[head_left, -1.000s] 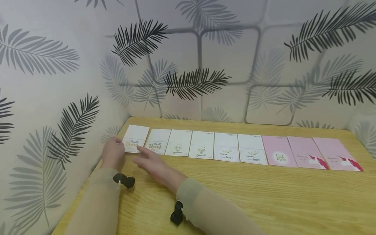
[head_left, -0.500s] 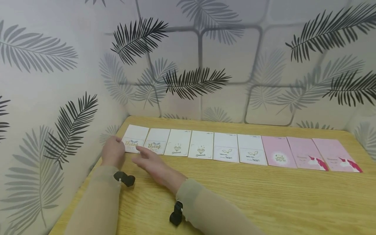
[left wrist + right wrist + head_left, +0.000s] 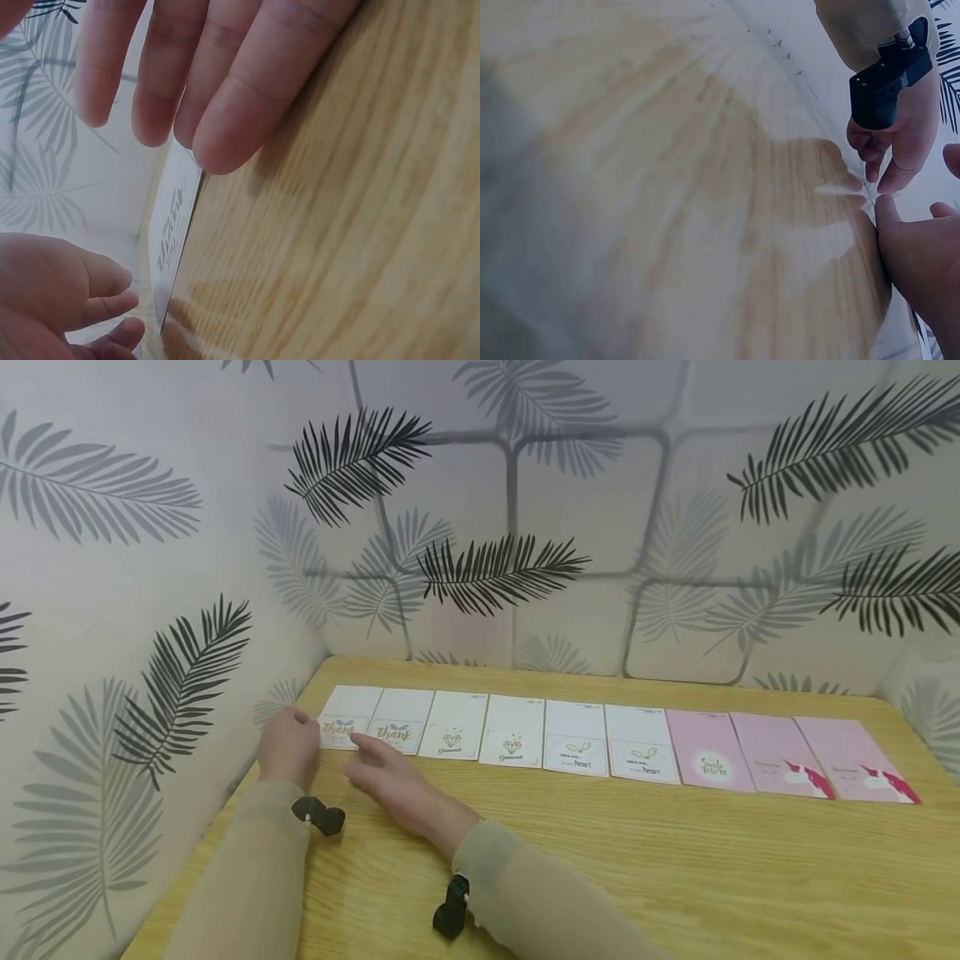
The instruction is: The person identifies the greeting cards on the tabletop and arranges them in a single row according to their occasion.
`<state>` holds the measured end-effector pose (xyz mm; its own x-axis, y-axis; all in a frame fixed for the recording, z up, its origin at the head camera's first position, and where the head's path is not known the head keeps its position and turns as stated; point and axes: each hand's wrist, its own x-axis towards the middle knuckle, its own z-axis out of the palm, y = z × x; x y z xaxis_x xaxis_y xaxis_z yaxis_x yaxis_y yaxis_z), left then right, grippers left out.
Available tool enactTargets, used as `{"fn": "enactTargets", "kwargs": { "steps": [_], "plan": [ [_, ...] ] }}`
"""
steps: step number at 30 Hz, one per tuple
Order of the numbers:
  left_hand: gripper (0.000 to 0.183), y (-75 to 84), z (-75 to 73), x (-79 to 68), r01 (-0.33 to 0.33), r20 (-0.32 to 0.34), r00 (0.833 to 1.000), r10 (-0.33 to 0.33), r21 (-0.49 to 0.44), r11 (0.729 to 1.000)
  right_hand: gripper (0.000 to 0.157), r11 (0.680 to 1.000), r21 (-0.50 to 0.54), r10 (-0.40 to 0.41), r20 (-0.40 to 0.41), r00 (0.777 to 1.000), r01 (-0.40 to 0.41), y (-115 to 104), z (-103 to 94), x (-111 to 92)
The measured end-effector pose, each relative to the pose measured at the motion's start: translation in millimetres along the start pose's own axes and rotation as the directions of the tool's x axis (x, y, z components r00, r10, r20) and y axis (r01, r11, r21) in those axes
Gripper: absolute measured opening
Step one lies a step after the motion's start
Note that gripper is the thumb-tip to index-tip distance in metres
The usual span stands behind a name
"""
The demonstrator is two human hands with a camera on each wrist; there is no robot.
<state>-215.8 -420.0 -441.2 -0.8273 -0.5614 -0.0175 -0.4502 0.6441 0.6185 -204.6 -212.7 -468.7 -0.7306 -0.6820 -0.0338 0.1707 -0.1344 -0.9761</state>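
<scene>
At the left end of a row of cards, my left hand (image 3: 288,745) is beside a white "Thank" card (image 3: 342,720). In the left wrist view its thumb and fingers (image 3: 109,277) bend loosely near the card's left side; exact contact is unclear. My right hand (image 3: 390,781) points left, fingers relaxed, its foremost fingertip at the card's near right corner. A second "Thank you" card (image 3: 401,718) lies alongside. The right wrist view shows the tips of my right hand (image 3: 922,255) and left hand (image 3: 904,142) close together.
Rightward follow white diamond cards (image 3: 453,722), "heart" cards (image 3: 576,739), a pink "Smile More" card (image 3: 711,750) and pink unicorn cards (image 3: 855,758). They lie on a wooden table (image 3: 600,860). Leaf-patterned walls (image 3: 450,635) stand at the back and left.
The leftmost "Thank" card has shifted slightly toward me and right, its far edge now about level with its neighbour's. Both hands stay almost where they were.
</scene>
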Motion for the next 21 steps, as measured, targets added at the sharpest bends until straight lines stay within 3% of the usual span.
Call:
{"fn": "enactTargets", "kwargs": {
  "steps": [4, 8, 10, 14, 21],
  "plan": [
    [0.043, 3.8, 0.1, -10.4, -0.079, -0.029, 0.996, 0.079, 0.009, 0.997, 0.068, 1.0, 0.004, -0.023, -0.007, 1.0, 0.023, 0.2, -1.1, -0.5],
    [0.044, 7.5, 0.1, -18.7, -0.207, -0.015, 0.978, 0.209, 0.081, 0.975, 0.068, 0.999, 0.002, -0.046, -0.006, 0.999, 0.046, -2.4, -2.1, -1.3],
    [0.043, 7.0, 1.0, -19.6, -0.24, 0.001, 0.97, 0.242, 0.128, 0.962, 0.068, 0.999, -0.011, -0.048, -0.011, 0.999, 0.048, -3.8, -2.8, -2.2],
    [0.042, 3.3, 2.9, -19.6, -0.229, 0.024, 0.973, 0.228, 0.179, 0.957, 0.068, 0.999, -0.041, -0.037, -0.026, 0.999, 0.036, -5.3, -4.7, -6.1],
    [0.043, -0.9, 4.8, -19.2, -0.196, 0.06, 0.98, 0.187, 0.189, 0.962, 0.069, 0.998, -0.061, -0.022, -0.036, 0.999, 0.02, -5.7, -6.9, -13.3]
  ]
}}
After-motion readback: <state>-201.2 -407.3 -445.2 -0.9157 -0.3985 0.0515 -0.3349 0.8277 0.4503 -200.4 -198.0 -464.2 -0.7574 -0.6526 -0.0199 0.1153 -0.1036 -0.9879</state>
